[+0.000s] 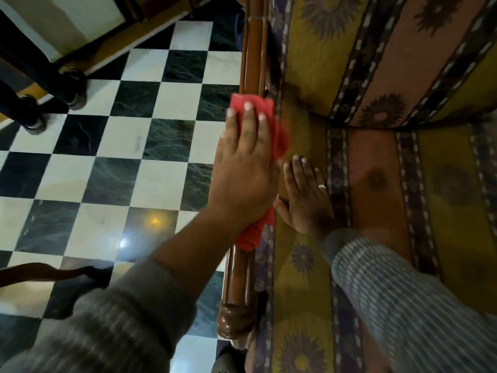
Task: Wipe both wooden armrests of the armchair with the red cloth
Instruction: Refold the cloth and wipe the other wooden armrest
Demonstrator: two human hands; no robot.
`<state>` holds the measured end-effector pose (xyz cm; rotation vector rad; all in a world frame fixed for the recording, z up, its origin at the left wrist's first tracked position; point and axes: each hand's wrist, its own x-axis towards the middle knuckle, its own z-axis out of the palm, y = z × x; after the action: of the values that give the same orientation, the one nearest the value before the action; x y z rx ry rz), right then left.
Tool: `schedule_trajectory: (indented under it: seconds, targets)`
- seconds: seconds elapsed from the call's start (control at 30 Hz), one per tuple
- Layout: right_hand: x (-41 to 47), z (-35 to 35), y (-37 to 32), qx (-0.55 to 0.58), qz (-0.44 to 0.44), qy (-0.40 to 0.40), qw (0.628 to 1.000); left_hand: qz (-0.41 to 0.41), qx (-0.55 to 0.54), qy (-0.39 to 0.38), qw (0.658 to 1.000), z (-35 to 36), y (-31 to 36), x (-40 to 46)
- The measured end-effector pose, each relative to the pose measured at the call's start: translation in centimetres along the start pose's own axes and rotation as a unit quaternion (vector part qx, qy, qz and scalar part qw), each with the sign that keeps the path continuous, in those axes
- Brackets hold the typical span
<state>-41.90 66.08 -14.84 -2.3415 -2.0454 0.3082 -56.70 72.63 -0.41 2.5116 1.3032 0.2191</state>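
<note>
A wooden armrest (254,49) of the armchair runs from top centre down to a carved knob at the bottom. The red cloth (279,135) lies over its middle stretch, and a tail of it hangs out below my wrist. My left hand (244,162) presses flat on the cloth, fingers pointing up along the rail. Just to its right my right hand (305,195), with a ring on one finger, rests open and flat on the patterned seat cushion (376,189). The other armrest is out of view.
A black-and-white checkered floor (129,146) lies left of the armrest. Dark furniture legs (72,90) stand at the upper left. A dark strap (51,273) hangs at the lower left. The chair's striped back cushion (390,63) fills the upper right.
</note>
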Motion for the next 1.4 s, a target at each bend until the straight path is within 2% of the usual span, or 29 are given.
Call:
schedule_trajectory:
  seconds: [0.1, 0.27, 0.37, 0.57, 0.73, 0.8, 0.87, 0.9, 0.93, 0.97, 1.03, 1.13, 1.23, 1.3, 1.4]
  targets:
    - [-0.3, 0.0, -0.1, 0.002, 0.001, -0.008, 1.0, 0.013, 0.059, -0.019, 0.998, 0.5, 0.7, -1.9]
    - [-0.2, 0.3, -0.3, 0.001, 0.007, 0.011, 1.0, 0.001, 0.065, -0.023, 0.998, -0.1, 0.5, 0.6]
    - [-0.1, 0.6, -0.3, -0.004, 0.011, -0.005, 1.0, -0.001, 0.06, -0.01, 0.998, 0.5, 0.4, -0.1]
    - [-2.4, 0.7, -1.0, -0.007, 0.033, -0.036, 0.999, -0.004, -0.004, 0.019, 1.0, 1.3, 0.7, -5.6]
    - [-5.8, 1.2, -1.4, 0.037, 0.046, -0.066, 0.996, -0.009, 0.014, 0.001, 1.0, 2.2, 2.0, -10.9]
    - [-6.5, 0.3, -2.4, 0.075, 0.085, -0.095, 0.989, -0.021, -0.048, -0.005, 0.999, 1.6, 2.3, -11.0]
    - [-7.5, -1.4, -4.3, 0.235, 0.143, -0.096, 0.957, -0.102, -0.194, 0.006, 0.976, 0.6, 1.8, -10.6]
    - [-8.3, -2.7, -5.3, 0.349, 0.176, -0.07, 0.918, -0.167, -0.26, 0.025, 0.951, 0.2, 1.0, -10.3]
    - [-9.2, -4.3, -6.5, 0.46, 0.218, -0.049, 0.859, -0.24, -0.3, 0.043, 0.922, -0.4, 0.2, -10.1]
    - [-9.7, -5.6, -7.1, 0.529, 0.244, -0.034, 0.812, -0.303, -0.32, 0.05, 0.896, -0.9, -0.6, -9.6]
    - [-11.0, -7.7, -8.3, 0.547, 0.233, -0.043, 0.803, -0.367, -0.337, 0.028, 0.867, -1.1, -1.7, -9.4]
    - [-11.6, -9.5, -9.2, 0.606, 0.224, -0.046, 0.762, -0.376, -0.312, 0.004, 0.873, -1.3, -1.1, -10.0]
    - [-11.0, -10.8, -9.8, 0.6, 0.214, -0.039, 0.77, -0.372, -0.329, 0.031, 0.867, -1.7, 0.1, -10.9]
    - [-11.0, -11.7, -10.3, 0.618, 0.226, -0.044, 0.752, -0.366, -0.338, 0.051, 0.865, -2.5, 1.1, -11.1]
    - [-11.4, -13.4, -10.5, 0.642, 0.263, 0.006, 0.72, -0.323, -0.334, 0.069, 0.883, -3.5, 2.6, -11.8]
